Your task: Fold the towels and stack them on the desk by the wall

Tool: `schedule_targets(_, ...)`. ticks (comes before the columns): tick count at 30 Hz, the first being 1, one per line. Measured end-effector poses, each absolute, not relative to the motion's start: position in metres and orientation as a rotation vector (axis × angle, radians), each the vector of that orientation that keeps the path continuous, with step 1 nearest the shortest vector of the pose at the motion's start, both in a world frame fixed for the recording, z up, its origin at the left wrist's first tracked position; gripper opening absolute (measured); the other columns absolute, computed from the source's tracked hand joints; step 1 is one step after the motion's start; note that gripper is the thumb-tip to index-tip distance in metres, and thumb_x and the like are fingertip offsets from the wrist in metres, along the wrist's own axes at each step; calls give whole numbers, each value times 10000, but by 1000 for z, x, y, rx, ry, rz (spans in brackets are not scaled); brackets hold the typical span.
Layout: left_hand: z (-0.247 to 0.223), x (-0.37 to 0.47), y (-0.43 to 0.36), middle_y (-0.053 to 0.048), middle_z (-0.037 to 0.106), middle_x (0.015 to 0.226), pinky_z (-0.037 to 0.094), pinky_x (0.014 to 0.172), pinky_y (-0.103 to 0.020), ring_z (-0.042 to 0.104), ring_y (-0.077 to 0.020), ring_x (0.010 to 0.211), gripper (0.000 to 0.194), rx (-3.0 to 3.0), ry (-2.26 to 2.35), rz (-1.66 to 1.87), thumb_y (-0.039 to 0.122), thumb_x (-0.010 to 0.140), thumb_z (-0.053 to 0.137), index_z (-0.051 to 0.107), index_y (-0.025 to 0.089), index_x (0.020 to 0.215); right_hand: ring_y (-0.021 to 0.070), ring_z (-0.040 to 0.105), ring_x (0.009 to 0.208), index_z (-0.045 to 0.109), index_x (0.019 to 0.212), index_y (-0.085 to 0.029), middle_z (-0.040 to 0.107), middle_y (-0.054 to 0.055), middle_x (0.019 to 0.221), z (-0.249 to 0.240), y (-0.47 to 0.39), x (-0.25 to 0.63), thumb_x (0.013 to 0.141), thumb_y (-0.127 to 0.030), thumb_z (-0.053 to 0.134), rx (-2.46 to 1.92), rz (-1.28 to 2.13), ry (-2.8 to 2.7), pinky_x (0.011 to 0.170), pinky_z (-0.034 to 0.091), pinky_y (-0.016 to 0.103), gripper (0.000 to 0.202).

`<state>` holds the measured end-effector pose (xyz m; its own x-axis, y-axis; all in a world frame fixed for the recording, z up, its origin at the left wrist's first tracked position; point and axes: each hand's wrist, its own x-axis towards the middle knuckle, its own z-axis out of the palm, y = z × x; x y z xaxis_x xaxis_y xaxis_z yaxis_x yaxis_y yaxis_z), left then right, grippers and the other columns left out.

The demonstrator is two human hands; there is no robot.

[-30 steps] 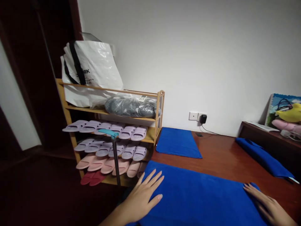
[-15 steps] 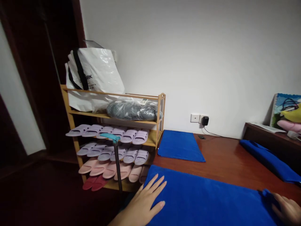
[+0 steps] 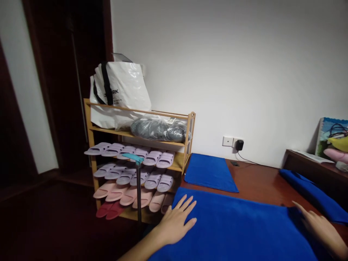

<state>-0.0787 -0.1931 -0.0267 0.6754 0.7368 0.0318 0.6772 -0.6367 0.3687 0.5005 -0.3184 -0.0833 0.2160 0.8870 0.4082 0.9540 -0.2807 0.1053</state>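
A large blue cloth (image 3: 233, 228) lies spread over the near part of the brown wooden desk (image 3: 261, 181). Flat on its left side rests my left hand (image 3: 178, 221), fingers apart and holding nothing. My right hand (image 3: 319, 224) is at the cloth's far right edge, with the index finger stretched out and the other fingers partly hidden. A smaller blue cloth (image 3: 210, 173) lies flat behind the large one, near the shoe rack. On the desk's right side is a folded blue cloth (image 3: 310, 192).
A wooden shoe rack (image 3: 187, 145) to the left holds several slippers (image 3: 153, 158), a white bag (image 3: 127, 83) and a plastic-wrapped grey bundle (image 3: 154, 128). A pole with a turquoise top (image 3: 133, 158) stands before it. A black plug (image 3: 239, 145) sits in the wall socket; its cord runs along the desk.
My right hand has moved left and up, and the bunched right corner of the large cloth now lies flatter. My left hand stays on the cloth. The view has shifted slightly.
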Motion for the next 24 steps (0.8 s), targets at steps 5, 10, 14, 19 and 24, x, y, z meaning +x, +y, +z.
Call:
schedule_targets(5,-23,-76,-190,-20,178,1529,252,984,-679,111,-309,1400,537,2561,1147,242,499,942,341,265,334,1447,376,549,1036,595,1208,-64,575,209,1189,-77,-299,456,800,-203,247,-2275,-1004,-1840,817,422,555,555)
schedule_targets(10,-24,-75,-190,-2,160,1532,232,1000,-672,100,-292,1405,537,2565,1170,208,492,943,331,253,336,1451,215,489,1204,498,1311,-198,509,52,1325,-80,-303,362,895,-467,319,-2050,-232,-1808,1004,429,342,527)
schedule_targets(14,-30,-73,-186,-1,152,1534,247,1005,-653,95,-292,1406,549,2583,1164,226,519,941,311,240,338,1455,180,318,1334,292,1426,-339,316,-41,1457,-95,-323,325,884,-578,342,-2100,130,-1853,1104,307,386,595)
schedule_targets(19,-34,-70,-182,19,134,1535,264,1022,-608,80,-265,1411,550,2603,1205,209,526,940,292,237,345,1456,215,255,1362,368,1402,-271,289,11,1468,-108,-340,397,841,-673,295,-2304,-13,-1666,1109,273,452,694)
schedule_targets(24,-31,-70,-182,25,149,1532,260,1028,-600,77,-267,1411,551,2586,1191,192,520,935,304,242,348,1454,206,287,1346,375,1397,-296,324,-9,1448,-116,-360,479,821,-686,290,-2424,-69,-1663,1090,296,445,701)
